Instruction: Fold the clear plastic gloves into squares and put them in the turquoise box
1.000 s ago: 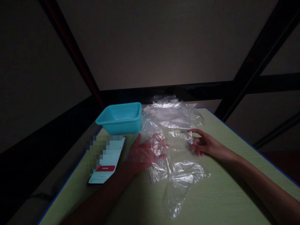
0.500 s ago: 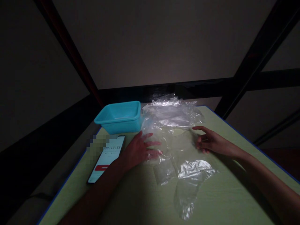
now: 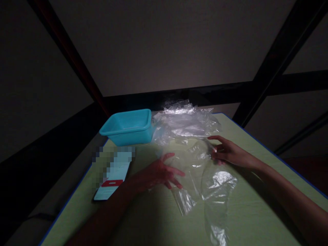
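A clear plastic bag point(image 3: 197, 174) lies loosely spread over the middle of the table, with its crinkled lower parts trailing toward me. My left hand point(image 3: 166, 172) is over its left side, fingers spread apart; whether a layer of film covers the fingers, I cannot tell. At the bag's upper right edge, my right hand point(image 3: 224, 152) pinches the film between curled fingers, its index finger stretched out to the left. Beyond both hands lies a heap of more clear plastic bags point(image 3: 187, 123).
A turquoise plastic basin point(image 3: 126, 126) stands at the back left, beside the heap. Nearer on the left lies a phone point(image 3: 115, 184) with a lit screen, partly pixelated. The pale green table point(image 3: 256, 212) has a blue edge and meets a wall at the back.
My left hand has moved toward me and slightly right, fingers spread. The bag has shifted right and nearer, away from the heap. My right hand stays nearly in place.
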Motion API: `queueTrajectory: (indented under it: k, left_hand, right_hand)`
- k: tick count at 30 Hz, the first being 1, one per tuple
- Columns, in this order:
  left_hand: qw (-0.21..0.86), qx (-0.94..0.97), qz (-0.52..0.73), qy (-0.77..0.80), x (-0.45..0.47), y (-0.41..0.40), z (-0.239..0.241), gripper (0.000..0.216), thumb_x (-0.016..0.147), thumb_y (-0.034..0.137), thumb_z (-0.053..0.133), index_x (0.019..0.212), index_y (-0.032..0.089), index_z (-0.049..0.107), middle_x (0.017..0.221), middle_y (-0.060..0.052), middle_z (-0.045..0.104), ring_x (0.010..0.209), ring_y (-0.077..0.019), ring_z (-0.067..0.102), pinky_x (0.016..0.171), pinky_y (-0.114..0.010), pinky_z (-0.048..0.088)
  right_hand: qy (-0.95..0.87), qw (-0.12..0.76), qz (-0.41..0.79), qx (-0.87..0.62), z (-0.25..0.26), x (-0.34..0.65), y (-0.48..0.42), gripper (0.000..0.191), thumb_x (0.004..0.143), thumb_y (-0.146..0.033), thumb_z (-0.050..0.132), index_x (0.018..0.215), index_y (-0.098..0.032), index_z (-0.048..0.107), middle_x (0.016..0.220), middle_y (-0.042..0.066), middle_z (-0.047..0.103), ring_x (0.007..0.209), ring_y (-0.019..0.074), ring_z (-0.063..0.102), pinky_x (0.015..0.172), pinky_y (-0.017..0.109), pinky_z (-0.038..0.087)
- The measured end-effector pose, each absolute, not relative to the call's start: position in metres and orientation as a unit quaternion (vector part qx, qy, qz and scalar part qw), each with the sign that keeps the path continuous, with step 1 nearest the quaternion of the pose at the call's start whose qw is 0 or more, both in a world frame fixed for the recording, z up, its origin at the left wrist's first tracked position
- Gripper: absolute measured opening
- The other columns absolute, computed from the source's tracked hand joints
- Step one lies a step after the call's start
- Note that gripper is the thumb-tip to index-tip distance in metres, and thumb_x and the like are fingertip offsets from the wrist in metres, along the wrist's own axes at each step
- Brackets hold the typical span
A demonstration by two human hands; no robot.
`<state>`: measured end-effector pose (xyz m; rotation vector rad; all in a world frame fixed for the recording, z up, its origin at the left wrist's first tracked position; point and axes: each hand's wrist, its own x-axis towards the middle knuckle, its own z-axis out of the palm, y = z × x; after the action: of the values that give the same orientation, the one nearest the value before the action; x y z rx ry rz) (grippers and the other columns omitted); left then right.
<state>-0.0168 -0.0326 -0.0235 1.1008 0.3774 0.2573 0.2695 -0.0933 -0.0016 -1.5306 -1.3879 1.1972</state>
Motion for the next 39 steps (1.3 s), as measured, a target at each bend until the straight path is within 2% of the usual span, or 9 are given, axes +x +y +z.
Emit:
queueTrajectory:
  k: [6,11,19,23,26,29,31,36,39]
  left_hand:
    - [0.834,0.523,0.064,0.163,-0.021,-0.037,-0.016,0.088,0.076,0.032,0.067,0.142,0.022,0.008,0.106,-0.017,0.066,0.092,-0.0258,0.066,0.074,-0.032,0.045]
    - [0.851,0.506,0.022,0.139,-0.023,-0.042,-0.01,0.093,0.071,0.043,0.069,0.142,0.026,0.012,0.108,-0.014,0.066,0.098,-0.0277,0.063,0.083,-0.037,0.043]
    - [0.858,0.504,-0.029,0.096,-0.018,-0.044,-0.013,0.088,0.065,0.045,0.073,0.138,0.029,0.028,0.118,-0.013,0.06,0.089,-0.024,0.066,0.067,-0.026,0.045]
    - [0.837,0.537,-0.041,0.098,-0.017,-0.046,-0.012,0.066,0.067,0.046,0.07,0.127,0.03,0.048,0.124,-0.01,0.056,0.071,-0.0148,0.066,0.056,-0.021,0.039]
    - [0.825,0.55,-0.07,0.112,-0.018,-0.05,-0.008,0.054,0.067,0.047,0.069,0.116,0.027,0.06,0.114,-0.006,0.062,0.06,-0.0118,0.061,0.052,-0.022,0.036]
    - [0.815,0.555,-0.109,0.126,-0.017,-0.053,-0.003,0.062,0.063,0.052,0.07,0.116,0.022,0.06,0.083,-0.004,0.068,0.055,-0.0151,0.058,0.051,-0.025,0.038]
    - [0.809,0.557,-0.152,0.113,-0.016,-0.054,0.0,0.068,0.06,0.056,0.07,0.117,0.019,0.06,0.073,-0.003,0.067,0.053,-0.0169,0.057,0.052,-0.026,0.039]
    - [0.805,0.539,-0.248,-0.007,-0.011,-0.048,0.001,0.077,0.062,0.055,0.069,0.124,0.012,0.053,0.105,-0.012,0.063,0.052,-0.0122,0.055,0.053,-0.025,0.043]
    - [0.792,0.526,-0.291,-0.106,-0.01,-0.044,-0.002,0.078,0.068,0.052,0.067,0.128,0.007,0.047,0.096,-0.014,0.065,0.048,-0.0096,0.051,0.055,-0.025,0.045]
  right_hand:
    - [-0.525,0.384,0.456,-0.608,-0.002,0.267,-0.093,0.061,0.063,-0.026,0.066,0.116,-0.018,0.036,0.06,-0.006,0.053,0.046,0.0117,0.053,0.044,0.025,0.04]
    - [-0.51,0.392,0.452,-0.618,-0.003,0.268,-0.093,0.058,0.063,-0.022,0.066,0.115,-0.021,0.039,0.063,-0.005,0.053,0.046,0.0117,0.053,0.043,0.025,0.04]
    - [-0.483,0.409,0.45,-0.63,-0.005,0.269,-0.092,0.054,0.065,-0.017,0.065,0.112,-0.022,0.039,0.067,-0.004,0.054,0.046,0.0115,0.054,0.041,0.025,0.041]
    - [-0.471,0.41,0.454,-0.635,-0.002,0.266,-0.093,0.052,0.065,-0.015,0.064,0.109,-0.021,0.038,0.064,-0.005,0.053,0.045,0.0113,0.053,0.043,0.026,0.043]
    - [-0.467,0.412,0.454,-0.637,0.0,0.264,-0.093,0.05,0.065,-0.014,0.062,0.109,-0.021,0.038,0.065,-0.005,0.053,0.045,0.0112,0.053,0.044,0.026,0.044]
    - [-0.46,0.41,0.452,-0.645,0.002,0.262,-0.093,0.049,0.066,-0.012,0.061,0.108,-0.021,0.039,0.066,-0.005,0.053,0.045,0.0109,0.053,0.045,0.026,0.046]
    - [-0.456,0.408,0.449,-0.651,0.002,0.261,-0.093,0.048,0.067,-0.011,0.06,0.108,-0.021,0.039,0.066,-0.005,0.052,0.045,0.0103,0.053,0.044,0.025,0.046]
    - [-0.451,0.399,0.448,-0.661,0.004,0.259,-0.093,0.046,0.07,-0.007,0.055,0.11,-0.019,0.037,0.065,-0.006,0.05,0.044,0.0081,0.052,0.042,0.021,0.044]
    - [-0.456,0.387,0.449,-0.664,0.005,0.259,-0.093,0.046,0.071,-0.006,0.053,0.112,-0.019,0.036,0.065,-0.006,0.05,0.044,0.0077,0.052,0.042,0.02,0.044]
